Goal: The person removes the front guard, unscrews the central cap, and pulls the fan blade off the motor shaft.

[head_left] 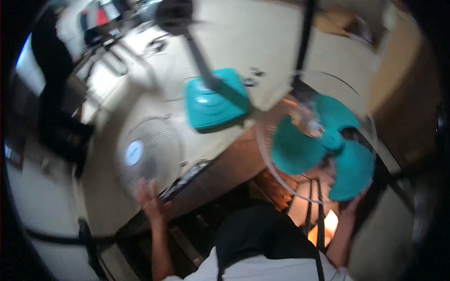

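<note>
My left hand (pixel 152 201) reaches to the near edge of a round wire fan grille (pixel 161 133) with a pale centre disc, lying on the table; its fingers look spread, blurred by motion. On the right, my right hand (pixel 352 206) is closed at the lower rim of another fan guard (pixel 286 183), around a teal three-blade fan propeller (pixel 332 140). Part of this hand is hidden, but it appears to grip the guard's ring. A pinkish shape behind the blades is too blurred to name. Between them stands a teal square fan base (pixel 218 100) with a grey pole (pixel 199 58).
The pale table (pixel 253 28) has small dark parts (pixel 253 77) beside the base. A black upright post (pixel 305 42) rises near the blades. Brown cardboard (pixel 335 23) lies at the back right, and a tan panel (pixel 398 70) stands at the right. Dark framework (pixel 187 239) lies below the table edge.
</note>
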The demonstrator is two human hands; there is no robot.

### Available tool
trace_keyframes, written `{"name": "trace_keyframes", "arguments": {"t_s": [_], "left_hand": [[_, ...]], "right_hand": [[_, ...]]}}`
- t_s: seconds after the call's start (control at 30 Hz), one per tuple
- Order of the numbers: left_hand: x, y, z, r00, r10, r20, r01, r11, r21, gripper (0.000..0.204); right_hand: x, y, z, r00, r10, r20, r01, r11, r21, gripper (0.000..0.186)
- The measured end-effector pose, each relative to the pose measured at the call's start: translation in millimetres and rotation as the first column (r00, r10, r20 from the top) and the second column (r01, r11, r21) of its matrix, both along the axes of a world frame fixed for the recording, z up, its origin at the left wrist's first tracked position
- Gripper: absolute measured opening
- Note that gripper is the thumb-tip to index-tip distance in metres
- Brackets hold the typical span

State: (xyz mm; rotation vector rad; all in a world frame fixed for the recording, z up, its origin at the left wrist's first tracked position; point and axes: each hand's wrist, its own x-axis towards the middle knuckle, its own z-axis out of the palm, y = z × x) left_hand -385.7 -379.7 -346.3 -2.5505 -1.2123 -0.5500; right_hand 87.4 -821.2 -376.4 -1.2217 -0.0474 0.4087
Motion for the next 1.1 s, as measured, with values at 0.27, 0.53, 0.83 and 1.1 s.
{"name": "trace_keyframes", "arguments": {"t_s": [0.27, 0.53, 0.83, 1.1], "left_hand": [[-36, 15, -5, 0.982, -0.031, -0.184, 0.06, 0.987, 0.152, 0.082], [-48, 23, -3, 0.949, -0.062, -0.309, 0.176, 0.918, 0.356, 0.072], [-62, 74, 50, 0.958, -0.127, -0.258, 0.213, 0.918, 0.336, 0.049], [-148, 171, 162, 0.983, 0.175, 0.054, -0.18, 0.876, 0.448, 0.04]], "right_hand": [[-15, -9, -65, 0.978, 0.14, -0.155, -0.115, 0.98, 0.159, 0.089], [-71, 25, -110, 0.92, 0.336, -0.2, -0.271, 0.917, 0.292, 0.089], [-55, 20, -84, 0.893, 0.382, -0.238, -0.291, 0.893, 0.342, 0.073], [-36, 19, -89, 0.876, 0.361, -0.319, -0.288, 0.923, 0.254, 0.059]]}}
